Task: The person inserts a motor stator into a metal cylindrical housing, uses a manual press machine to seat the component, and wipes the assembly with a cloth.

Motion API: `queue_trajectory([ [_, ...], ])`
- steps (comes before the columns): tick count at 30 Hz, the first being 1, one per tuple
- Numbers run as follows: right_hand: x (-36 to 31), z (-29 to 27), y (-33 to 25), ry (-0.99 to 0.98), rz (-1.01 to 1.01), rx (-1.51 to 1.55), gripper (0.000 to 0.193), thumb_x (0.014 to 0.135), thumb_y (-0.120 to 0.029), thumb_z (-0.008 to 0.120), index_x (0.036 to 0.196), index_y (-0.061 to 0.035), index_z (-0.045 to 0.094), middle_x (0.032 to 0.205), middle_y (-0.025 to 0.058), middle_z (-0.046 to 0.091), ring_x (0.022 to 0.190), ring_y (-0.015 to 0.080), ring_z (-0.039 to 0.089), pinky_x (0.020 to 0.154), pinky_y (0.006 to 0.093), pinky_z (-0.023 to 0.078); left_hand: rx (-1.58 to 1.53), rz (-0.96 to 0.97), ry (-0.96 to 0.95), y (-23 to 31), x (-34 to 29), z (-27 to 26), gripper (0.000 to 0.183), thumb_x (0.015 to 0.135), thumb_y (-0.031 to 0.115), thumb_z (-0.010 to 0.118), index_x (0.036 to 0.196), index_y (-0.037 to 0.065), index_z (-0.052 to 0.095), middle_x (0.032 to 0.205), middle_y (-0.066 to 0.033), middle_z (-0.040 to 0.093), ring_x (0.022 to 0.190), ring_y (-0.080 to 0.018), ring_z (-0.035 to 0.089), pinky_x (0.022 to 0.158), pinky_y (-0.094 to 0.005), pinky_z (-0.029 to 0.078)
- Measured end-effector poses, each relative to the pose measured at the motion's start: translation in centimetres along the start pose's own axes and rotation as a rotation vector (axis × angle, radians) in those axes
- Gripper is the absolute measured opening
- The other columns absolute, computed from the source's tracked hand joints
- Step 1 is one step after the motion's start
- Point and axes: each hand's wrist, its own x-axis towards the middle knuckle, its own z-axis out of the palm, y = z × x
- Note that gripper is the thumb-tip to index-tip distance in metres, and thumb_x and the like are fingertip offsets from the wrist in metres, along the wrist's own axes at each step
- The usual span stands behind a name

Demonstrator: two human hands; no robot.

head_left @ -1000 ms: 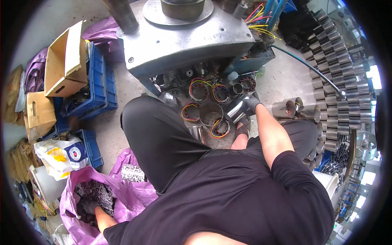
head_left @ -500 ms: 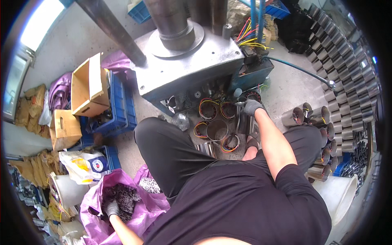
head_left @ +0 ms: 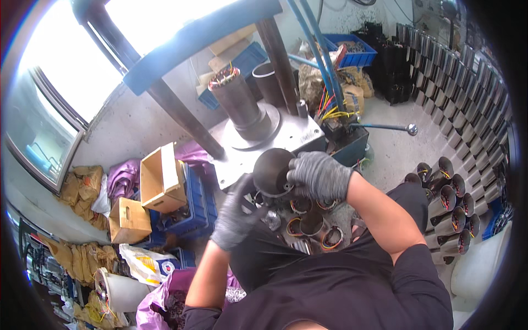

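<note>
In front of the press, a dark open-ended metal cylinder (head_left: 273, 171) is raised with its round mouth facing me. My right hand (head_left: 322, 175), in a grey glove, is closed on its right rim. My left hand (head_left: 237, 215), gloved too, curls against its lower left side; part of that grip is hidden. Just beyond, a wound stator (head_left: 235, 96) with coil ends and wires on top stands upright on the round plate of the press table (head_left: 300, 129). Below my hands, several wire-wound stator rings (head_left: 331, 237) and another metal cylinder (head_left: 312, 223) sit on the floor.
Steel posts (head_left: 184, 118) and a blue crossbeam (head_left: 201, 41) frame the press. Rows of metal cylinders (head_left: 440, 104) are stacked at the right, with wired ones (head_left: 448, 198) nearer me. Wooden boxes (head_left: 162, 179), a blue crate (head_left: 199, 201) and a purple sack (head_left: 151, 308) lie left.
My left hand has left the purple sack and come to the metal cylinder. My right hand has lifted from the floor parts with the cylinder. The view has tilted up, showing more of the press.
</note>
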Motion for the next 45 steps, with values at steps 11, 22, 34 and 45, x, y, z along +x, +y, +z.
queue_trajectory([
  [11, -11.4, -8.7, 1.2, 0.501, 0.191, -0.31, 0.026, 0.083, -0.015, 0.07, 0.109, -0.0138, 0.067, 0.109, 0.0056, 0.07, 0.1, 0.0264, 0.067, 0.114, 0.0525, 0.035, 0.009, 0.279, 0.106, -0.4, 2.5, 3.8, 0.043, 0.065, 0.004, 0.094, 0.093, 0.005, 0.062, 0.131, -0.0171, 0.059, 0.107, -0.0216, 0.064, 0.077, -0.0324, 0.059],
  [22, -12.6, -3.3, 14.0, 1.129, 0.445, -0.239, 0.043, 0.097, 0.002, 0.056, 0.139, -0.0053, 0.05, 0.125, 0.0167, 0.058, 0.113, 0.0324, 0.058, 0.1, 0.0425, 0.048, -0.389, 0.133, 0.711, -3.0, 8.1, -4.8, 0.033, 0.081, -0.004, 0.081, 0.104, 0.01, 0.061, 0.097, 0.0002, 0.062, 0.094, -0.0125, 0.061, 0.087, -0.0285, 0.052],
  [34, -1.8, -6.3, 23.8, 1.382, 0.688, -0.137, 0.081, 0.089, 0.01, 0.053, 0.161, -0.0081, 0.022, 0.123, 0.015, 0.053, 0.09, 0.0156, 0.057, 0.085, 0.027, 0.054, 0.106, 0.65, 0.412, 4.8, 20.7, -5.1, 0.037, 0.071, -0.004, 0.084, 0.095, 0.009, 0.059, 0.149, -0.0167, 0.042, 0.123, -0.0294, 0.059, 0.1, -0.0409, 0.054],
  [45, -2.0, -6.3, 22.9, 1.453, 0.663, 0.142, 0.082, 0.087, -0.001, 0.059, 0.158, 0.0019, 0.02, 0.125, 0.0187, 0.053, 0.087, 0.0201, 0.06, 0.088, 0.0361, 0.054, 0.533, 0.688, 0.609, 3.7, 25.2, -5.7, 0.031, 0.067, -0.001, 0.087, 0.082, 0.005, 0.061, 0.152, -0.0199, 0.045, 0.137, -0.0389, 0.049, 0.11, -0.0419, 0.043],
])
